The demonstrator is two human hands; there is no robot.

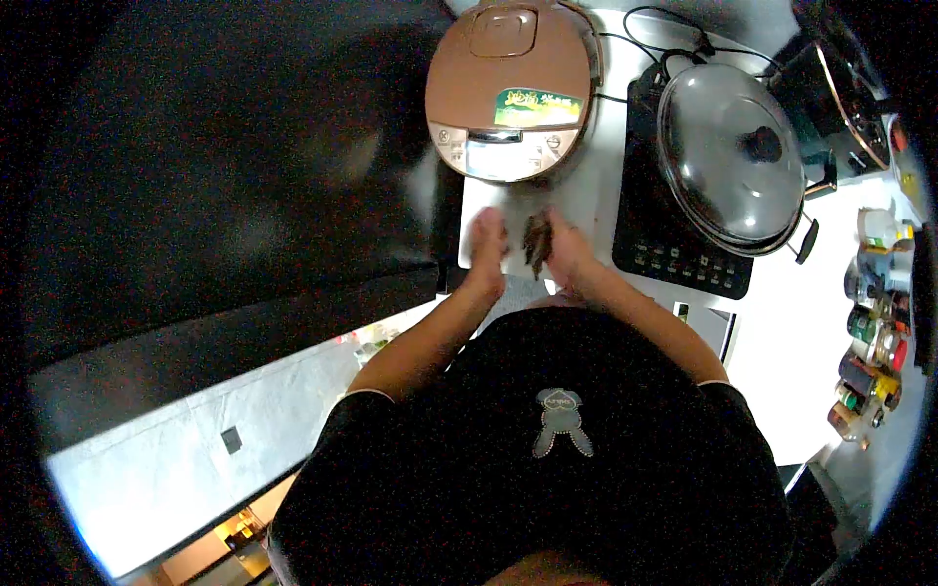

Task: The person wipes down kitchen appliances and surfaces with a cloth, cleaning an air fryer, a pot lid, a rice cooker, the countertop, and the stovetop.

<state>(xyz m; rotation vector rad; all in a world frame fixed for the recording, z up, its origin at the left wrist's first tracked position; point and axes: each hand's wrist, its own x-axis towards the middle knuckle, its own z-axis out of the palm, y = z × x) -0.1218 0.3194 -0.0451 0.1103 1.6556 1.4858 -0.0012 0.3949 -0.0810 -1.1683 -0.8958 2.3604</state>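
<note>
My right hand (567,250) is closed at the edge of a dark brown, ragged, crumpled thing (536,240), whose kind I cannot make out. It hangs on the side facing my left hand (489,242). That hand is a little blurred, with its fingers loosely apart and nothing visible in it; a gap separates it from the brown thing. Both hands are over the white counter (596,210), just in front of a brown rice cooker (510,73). The cooker's lid is down, and a green and yellow label sticks to it.
Right of the hands, a lidded pan (733,161) sits on a black induction cooktop (674,256). Behind them run black cables (674,49). Several jars and bottles (865,322) line the far right edge. A large dark glossy panel (244,186) borders the left side.
</note>
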